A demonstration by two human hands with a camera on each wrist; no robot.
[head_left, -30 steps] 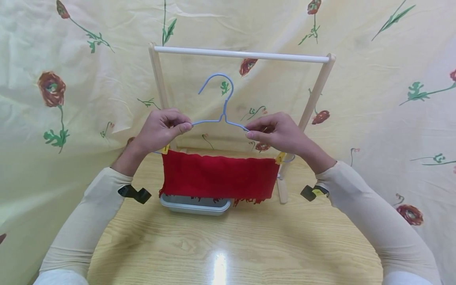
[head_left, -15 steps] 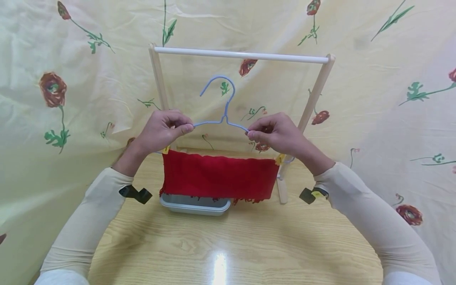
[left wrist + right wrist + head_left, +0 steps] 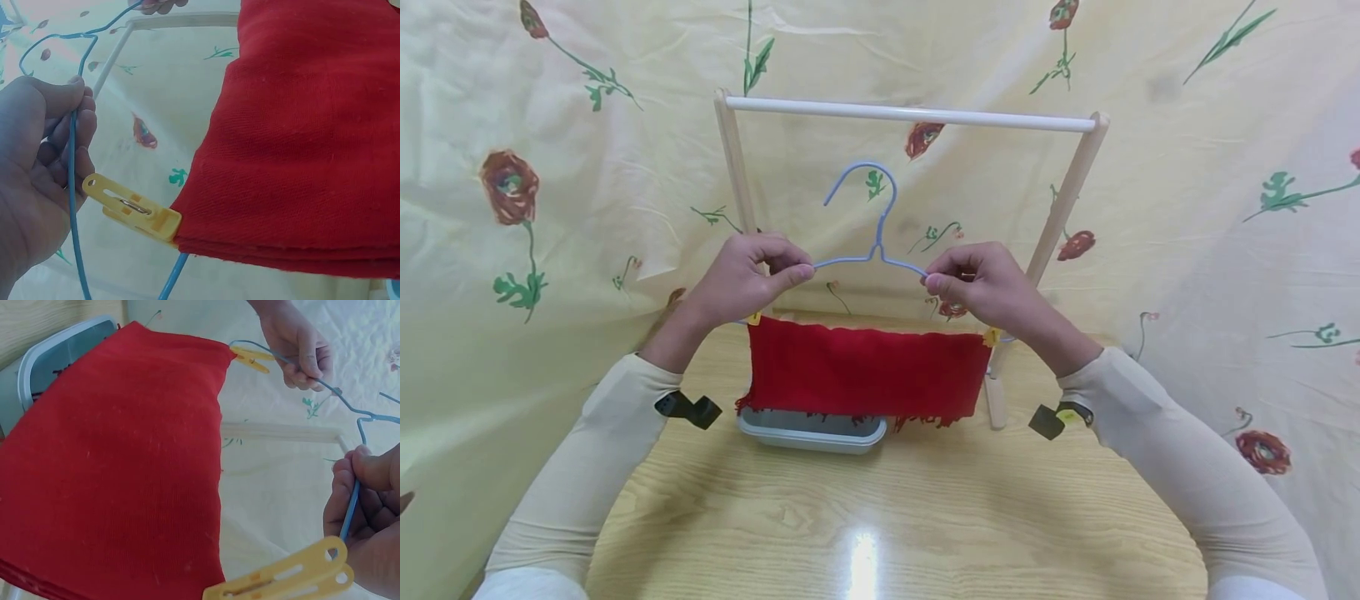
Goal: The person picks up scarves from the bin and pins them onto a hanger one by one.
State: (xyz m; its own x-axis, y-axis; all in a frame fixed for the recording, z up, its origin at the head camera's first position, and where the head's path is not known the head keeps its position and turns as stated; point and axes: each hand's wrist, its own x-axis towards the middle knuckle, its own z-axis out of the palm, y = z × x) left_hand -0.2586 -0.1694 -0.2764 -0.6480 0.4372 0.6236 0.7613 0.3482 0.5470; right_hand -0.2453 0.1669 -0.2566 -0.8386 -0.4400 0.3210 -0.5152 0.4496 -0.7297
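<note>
A blue wire hanger (image 3: 880, 229) is held up in front of the rack, its hook pointing upward. My left hand (image 3: 752, 271) pinches its left shoulder between thumb and fingers. On the opposite shoulder, my right hand (image 3: 981, 279) grips the wire the same way. A folded red cloth (image 3: 868, 371) with a fringed lower edge hangs from the hanger. Its left corner is clipped by a yellow clothespin (image 3: 134, 209), seen closely in the left wrist view. A second yellow clothespin (image 3: 281, 575) clips the other end in the right wrist view.
Behind the hanger stands a rack with wooden posts (image 3: 1063, 208) and a white crossbar (image 3: 910, 114). A pale grey-blue bin (image 3: 812, 442) sits on the wooden table (image 3: 925, 508), partly hidden under the cloth. A flower-patterned fabric (image 3: 587, 192) surrounds the table.
Both hands keep hold of the hanger. The hanger and its hook have shifted slightly right and a little lower; the red cloth's left edge has moved slightly right too.
</note>
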